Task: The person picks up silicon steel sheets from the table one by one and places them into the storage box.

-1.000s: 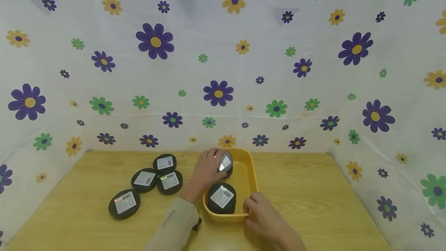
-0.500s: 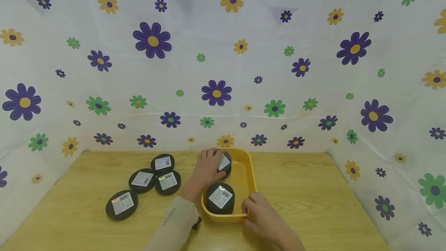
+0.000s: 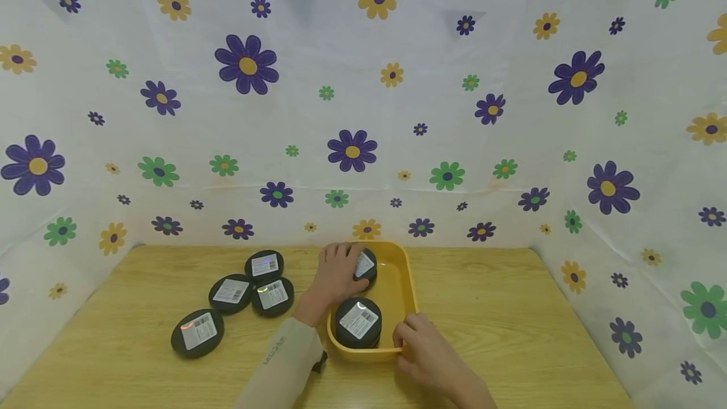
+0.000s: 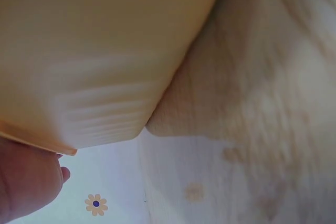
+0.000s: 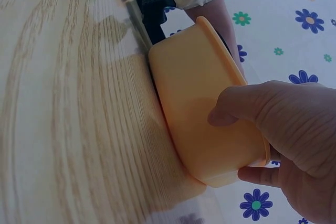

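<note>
A yellow plastic bin [image 3: 413,295] stands on the wooden table. My left hand [image 3: 336,273] reaches over its left wall and holds a flat round black disc [image 3: 368,268] with a white label, fingers at the far side and thumb at the near side. Another labelled black disc [image 3: 358,327] lies in the near left corner, with a second edge showing beneath it. At the near right corner my right hand [image 3: 428,355] pinches the bin's rim, thumb against the outer wall in the right wrist view. The left wrist view shows mostly the bin's ribbed outer wall [image 4: 94,51].
Several more labelled black discs lie on the table left of the bin, including a front one [image 3: 197,333] and a back one [image 3: 264,266]. A white flowered cloth [image 3: 352,81] encloses the table at the back and both sides.
The head view has shifted slightly, so everything sits a little further left. Both hands keep the same places at the bin and the disc.
</note>
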Motion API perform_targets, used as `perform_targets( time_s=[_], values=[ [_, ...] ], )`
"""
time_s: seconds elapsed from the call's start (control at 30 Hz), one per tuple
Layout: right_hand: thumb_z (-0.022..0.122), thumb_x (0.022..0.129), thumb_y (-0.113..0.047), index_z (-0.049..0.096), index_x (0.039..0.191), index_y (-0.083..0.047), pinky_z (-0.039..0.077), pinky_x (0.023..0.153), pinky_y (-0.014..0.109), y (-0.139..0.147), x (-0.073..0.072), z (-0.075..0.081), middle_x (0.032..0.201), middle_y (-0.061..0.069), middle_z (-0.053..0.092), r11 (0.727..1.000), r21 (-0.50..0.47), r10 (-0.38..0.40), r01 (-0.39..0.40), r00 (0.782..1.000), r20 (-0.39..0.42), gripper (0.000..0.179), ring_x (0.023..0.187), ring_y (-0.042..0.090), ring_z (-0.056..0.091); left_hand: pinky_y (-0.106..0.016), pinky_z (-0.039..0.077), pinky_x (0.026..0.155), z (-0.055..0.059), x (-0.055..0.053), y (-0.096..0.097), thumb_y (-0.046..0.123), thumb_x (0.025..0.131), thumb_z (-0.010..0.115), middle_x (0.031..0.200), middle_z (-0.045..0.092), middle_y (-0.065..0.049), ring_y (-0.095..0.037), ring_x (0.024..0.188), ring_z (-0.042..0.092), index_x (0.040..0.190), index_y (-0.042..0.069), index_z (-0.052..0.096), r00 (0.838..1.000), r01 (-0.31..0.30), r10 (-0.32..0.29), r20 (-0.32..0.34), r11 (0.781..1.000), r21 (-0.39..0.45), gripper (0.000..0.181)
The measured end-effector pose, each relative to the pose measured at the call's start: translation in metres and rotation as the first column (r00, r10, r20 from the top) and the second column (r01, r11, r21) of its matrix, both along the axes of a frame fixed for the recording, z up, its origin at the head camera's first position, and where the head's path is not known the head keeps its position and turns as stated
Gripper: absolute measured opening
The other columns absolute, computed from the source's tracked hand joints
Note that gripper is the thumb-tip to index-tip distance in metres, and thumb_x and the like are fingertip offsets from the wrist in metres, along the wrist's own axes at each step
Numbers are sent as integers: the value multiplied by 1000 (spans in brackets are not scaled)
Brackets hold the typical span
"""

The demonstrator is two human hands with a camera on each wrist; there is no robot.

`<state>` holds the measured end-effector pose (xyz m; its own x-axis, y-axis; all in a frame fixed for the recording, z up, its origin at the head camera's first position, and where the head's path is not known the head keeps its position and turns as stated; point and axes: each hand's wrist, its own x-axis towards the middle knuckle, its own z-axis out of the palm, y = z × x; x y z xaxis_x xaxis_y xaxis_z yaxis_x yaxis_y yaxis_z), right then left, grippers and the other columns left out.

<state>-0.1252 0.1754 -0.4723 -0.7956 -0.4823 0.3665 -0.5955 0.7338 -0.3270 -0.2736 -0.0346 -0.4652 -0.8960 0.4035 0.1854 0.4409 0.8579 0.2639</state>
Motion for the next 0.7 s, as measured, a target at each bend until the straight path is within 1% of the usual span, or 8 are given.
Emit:
perform_targets(
  time_s=[0.23,0.37,0.57,0.7],
  values=[
    [78,73,-10,53,82,-22,40,75,22,0,-1,-1,85,-13,41,1000,10,-8,8,1000,9,29,83,7,41,-57,24,111,1,0,0,42,86,73,135,49,-17,-39,128,36,139,11,47,1000,-3,3,12,1000,-7,67],
    [78,74,-11,53,82,-22,40,76,22,0,-1,-1,85,-13,41,1000,17,-11,10,1000,18,29,83,7,41,-57,25,111,0,1,0,44,86,72,134,51,-17,-39,127,37,139,12,46,1000,-1,1,9,1000,-17,67],
    [79,71,-9,53,82,-20,40,74,22,0,0,-2,85,-12,41,1000,3,5,-5,1000,-24,31,83,7,41,-58,24,112,1,2,0,47,87,71,135,52,-18,-40,129,36,140,11,45,1000,-1,2,27,999,-39,69],
    [80,69,-7,53,81,-19,40,73,22,0,0,-1,84,-11,42,1000,-10,15,-16,998,-60,32,82,7,40,-58,24,112,0,1,0,49,87,70,136,52,-17,-39,131,35,140,11,46,1000,-7,8,25,998,-58,69]
  ],
)
